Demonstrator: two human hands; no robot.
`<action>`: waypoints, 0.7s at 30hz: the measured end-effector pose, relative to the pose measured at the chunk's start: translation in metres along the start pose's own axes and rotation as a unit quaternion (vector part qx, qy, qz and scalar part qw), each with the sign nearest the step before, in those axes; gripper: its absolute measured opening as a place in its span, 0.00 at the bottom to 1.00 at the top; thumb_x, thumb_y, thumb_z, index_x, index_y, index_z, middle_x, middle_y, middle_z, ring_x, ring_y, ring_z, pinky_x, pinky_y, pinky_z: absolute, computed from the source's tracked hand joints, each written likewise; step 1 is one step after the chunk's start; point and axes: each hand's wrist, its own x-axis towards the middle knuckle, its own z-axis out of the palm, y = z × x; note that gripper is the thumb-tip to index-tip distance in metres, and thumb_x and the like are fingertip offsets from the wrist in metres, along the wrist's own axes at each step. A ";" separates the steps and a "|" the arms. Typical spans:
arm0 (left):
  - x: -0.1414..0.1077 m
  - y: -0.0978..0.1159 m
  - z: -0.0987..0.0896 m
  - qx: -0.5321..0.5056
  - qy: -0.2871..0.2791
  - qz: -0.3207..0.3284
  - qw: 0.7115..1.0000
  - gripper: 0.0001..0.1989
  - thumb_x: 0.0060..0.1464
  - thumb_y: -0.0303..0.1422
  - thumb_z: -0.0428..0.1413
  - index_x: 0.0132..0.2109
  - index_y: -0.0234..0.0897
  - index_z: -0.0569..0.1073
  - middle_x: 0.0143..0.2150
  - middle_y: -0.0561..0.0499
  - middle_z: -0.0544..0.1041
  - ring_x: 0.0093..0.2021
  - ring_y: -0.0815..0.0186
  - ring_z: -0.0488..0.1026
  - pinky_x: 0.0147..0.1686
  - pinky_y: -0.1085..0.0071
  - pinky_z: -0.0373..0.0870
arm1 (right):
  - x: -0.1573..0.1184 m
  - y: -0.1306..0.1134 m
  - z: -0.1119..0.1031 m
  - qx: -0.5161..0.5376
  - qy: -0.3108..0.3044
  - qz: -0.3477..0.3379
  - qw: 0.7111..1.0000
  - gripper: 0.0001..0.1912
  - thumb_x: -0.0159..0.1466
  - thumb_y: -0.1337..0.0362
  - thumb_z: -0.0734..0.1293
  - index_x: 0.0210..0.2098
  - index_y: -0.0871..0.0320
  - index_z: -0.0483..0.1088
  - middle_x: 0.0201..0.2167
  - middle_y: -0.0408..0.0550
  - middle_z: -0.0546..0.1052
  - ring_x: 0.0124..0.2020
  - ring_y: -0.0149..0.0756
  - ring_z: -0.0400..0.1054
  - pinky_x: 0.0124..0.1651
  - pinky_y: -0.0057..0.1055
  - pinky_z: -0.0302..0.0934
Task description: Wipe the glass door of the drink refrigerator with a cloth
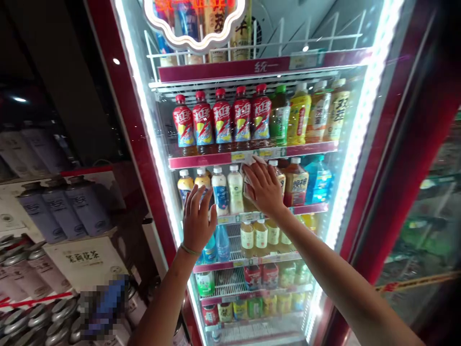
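My right hand [264, 188] is raised in front of a lit drinks fridge [139, 96], near the middle of its glass front. Its fingers press a crumpled white cloth [248, 166], most of it hidden under the palm; whether it is fabric or paper I cannot tell. Lower and to the left, my left hand [197, 218] is held up with its fingers spread, holding nothing. A thin band circles that wrist. Behind the hands, white-capped bottles [220, 191] stand on a shelf, with red-capped bottles [222, 117] one shelf higher.
A glowing scalloped sign [196, 44] overlaps the fridge's top left. Canned and bottled drinks fill several lower shelves. To the left, purple bottles [84, 206] stand on stacked cartons [86, 254]. The fridge's red frame [399, 206] runs down the right side.
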 end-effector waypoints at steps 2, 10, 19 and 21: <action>0.004 0.020 0.020 -0.011 0.000 -0.005 1.000 0.30 0.68 0.29 0.53 0.73 0.45 0.59 0.67 0.41 0.69 0.75 0.49 0.59 0.73 0.43 0.60 | -0.015 0.038 -0.009 -0.024 0.010 0.016 1.000 0.39 0.74 0.61 0.59 0.80 0.48 0.38 0.75 0.52 0.63 0.74 0.50 0.57 0.77 0.56 0.48; 0.015 0.098 0.082 -0.040 -0.001 -0.001 0.999 0.30 0.66 0.27 0.55 0.73 0.44 0.62 0.66 0.40 0.70 0.75 0.48 0.59 0.73 0.43 0.59 | -0.079 0.184 -0.040 -0.053 0.037 0.113 0.992 0.37 0.71 0.64 0.58 0.78 0.51 0.45 0.75 0.56 0.60 0.76 0.53 0.53 0.77 0.60 0.46; 0.008 0.135 0.103 -0.011 -0.019 0.000 1.000 0.29 0.66 0.27 0.56 0.71 0.42 0.63 0.66 0.38 0.69 0.74 0.48 0.59 0.72 0.42 0.59 | -0.136 0.264 -0.063 -0.014 0.094 0.261 0.961 0.35 0.72 0.60 0.56 0.77 0.52 0.48 0.77 0.57 0.54 0.78 0.53 0.45 0.75 0.65 0.42; 0.006 0.130 0.097 -0.005 -0.021 -0.002 1.000 0.30 0.66 0.27 0.56 0.72 0.42 0.63 0.66 0.38 0.69 0.75 0.48 0.59 0.72 0.43 0.59 | -0.132 0.250 -0.059 -0.004 0.107 0.275 0.956 0.34 0.73 0.59 0.55 0.77 0.52 0.47 0.78 0.58 0.52 0.79 0.54 0.43 0.76 0.65 0.41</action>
